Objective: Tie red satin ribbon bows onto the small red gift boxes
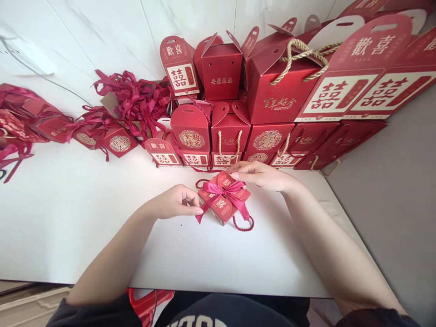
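A small red gift box (222, 212) with printed lettering rests on the white table, a pink-red ribbon bow (223, 191) tied across its top. Dark red cord handles (244, 227) stick out at its lower right and upper left. At the box's left side, my left hand (177, 202) has its thumb and fingertips at the end of a ribbon tail; whether it pinches the tail is hard to make out. My right hand (257, 176) reaches over the box's upper right edge, fingers stretched out, thumb near the right loop of the bow.
Stacked red boxes (231, 131), some with gold cord handles, line the back against a tiled wall (112, 36). Ribbon-tied boxes (119, 141) and a heap of loose ribbon (136, 97) lie at the back left. A grey surface (391, 181) borders the white table (85, 218) on the right.
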The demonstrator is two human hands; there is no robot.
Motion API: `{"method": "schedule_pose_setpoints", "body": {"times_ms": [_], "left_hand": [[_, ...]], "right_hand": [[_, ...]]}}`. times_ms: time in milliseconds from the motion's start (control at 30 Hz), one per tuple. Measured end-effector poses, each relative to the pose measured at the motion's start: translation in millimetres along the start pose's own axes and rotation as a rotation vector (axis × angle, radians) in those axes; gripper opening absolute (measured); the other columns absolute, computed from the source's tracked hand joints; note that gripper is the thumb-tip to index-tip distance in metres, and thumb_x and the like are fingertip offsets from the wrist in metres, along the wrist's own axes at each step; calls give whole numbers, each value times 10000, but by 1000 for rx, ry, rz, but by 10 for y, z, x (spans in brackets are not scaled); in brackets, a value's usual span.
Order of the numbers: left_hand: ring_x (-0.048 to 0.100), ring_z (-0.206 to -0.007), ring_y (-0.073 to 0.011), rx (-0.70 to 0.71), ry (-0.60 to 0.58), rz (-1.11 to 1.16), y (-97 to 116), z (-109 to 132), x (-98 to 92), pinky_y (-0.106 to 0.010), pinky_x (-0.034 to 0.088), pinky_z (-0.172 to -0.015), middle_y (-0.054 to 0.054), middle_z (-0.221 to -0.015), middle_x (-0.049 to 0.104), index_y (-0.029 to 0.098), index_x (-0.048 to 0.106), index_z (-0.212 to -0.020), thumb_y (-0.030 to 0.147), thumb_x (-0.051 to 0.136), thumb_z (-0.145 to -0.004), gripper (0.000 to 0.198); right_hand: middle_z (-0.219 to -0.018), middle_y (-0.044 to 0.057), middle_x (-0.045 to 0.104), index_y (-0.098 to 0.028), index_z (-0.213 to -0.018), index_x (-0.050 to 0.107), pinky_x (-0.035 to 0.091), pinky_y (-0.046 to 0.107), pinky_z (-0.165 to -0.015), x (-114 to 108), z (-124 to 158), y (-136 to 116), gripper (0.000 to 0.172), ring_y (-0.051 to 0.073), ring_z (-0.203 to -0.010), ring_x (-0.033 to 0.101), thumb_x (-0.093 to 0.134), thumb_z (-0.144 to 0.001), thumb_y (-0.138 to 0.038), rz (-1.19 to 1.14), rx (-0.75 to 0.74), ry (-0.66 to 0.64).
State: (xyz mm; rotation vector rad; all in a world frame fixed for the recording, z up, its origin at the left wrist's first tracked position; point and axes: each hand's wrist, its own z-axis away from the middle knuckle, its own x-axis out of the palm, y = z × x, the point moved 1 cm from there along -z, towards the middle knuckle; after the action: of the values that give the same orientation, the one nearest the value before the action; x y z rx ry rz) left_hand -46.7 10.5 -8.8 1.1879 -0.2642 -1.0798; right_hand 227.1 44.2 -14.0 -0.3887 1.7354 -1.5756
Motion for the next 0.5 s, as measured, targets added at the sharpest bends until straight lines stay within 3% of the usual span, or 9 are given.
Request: {"method": "schedule_pose_setpoints", "body": {"times_ms": [100, 200, 300, 400, 500], "left_hand": [[571, -622, -128, -29, -33, -44, -69, 0, -33, -230, 431, -565, -70, -754, 713, 134, 736, -751, 406, 662, -813, 289], [656, -747, -174, -106, -70, -71, -189, 24, -124, -256, 506, -673, -79, -851, 745, 152, 747, -817, 408, 711, -761, 265], [686, -772, -187, -219, -50, -117, -291, 77, -244, -264, 527, -697, -72, -878, 747, 164, 733, -858, 405, 696, -754, 264], [668, -675, -159, -303, 30, -157, -311, 139, -345, -239, 497, -603, -66, -863, 740, 169, 703, -863, 460, 607, -815, 310], [674, -705, -174, -320, 236, -134, -253, 203, -437, -252, 503, -609, -76, -884, 736, 177, 659, -978, 519, 539, -854, 383]], "right_hand": [[-1179, 68, 655, -195, -924, 752, 416, 358, -1005, 18, 8, -43, 424, 230, -1123, 582, 540, -905, -562, 6, -9, 13], [-1169, 64, 657, -205, -1043, 683, 437, 357, -976, -24, 48, -69, 377, 214, -1095, 592, 539, -916, -529, -36, -8, 101], [-1069, 83, 675, -178, -1040, 624, 488, 349, -861, -124, 128, -61, 355, 193, -940, 638, 485, -945, -491, -14, 67, 176], [-912, 90, 695, -164, -928, 625, 500, 341, -751, -176, 221, -77, 317, 197, -810, 658, 476, -943, -444, 102, 244, 16], [-1026, 80, 694, -200, -989, 592, 511, 333, -787, -116, 285, -177, 171, 223, -965, 667, 507, -922, -332, 37, 277, -230]]}}
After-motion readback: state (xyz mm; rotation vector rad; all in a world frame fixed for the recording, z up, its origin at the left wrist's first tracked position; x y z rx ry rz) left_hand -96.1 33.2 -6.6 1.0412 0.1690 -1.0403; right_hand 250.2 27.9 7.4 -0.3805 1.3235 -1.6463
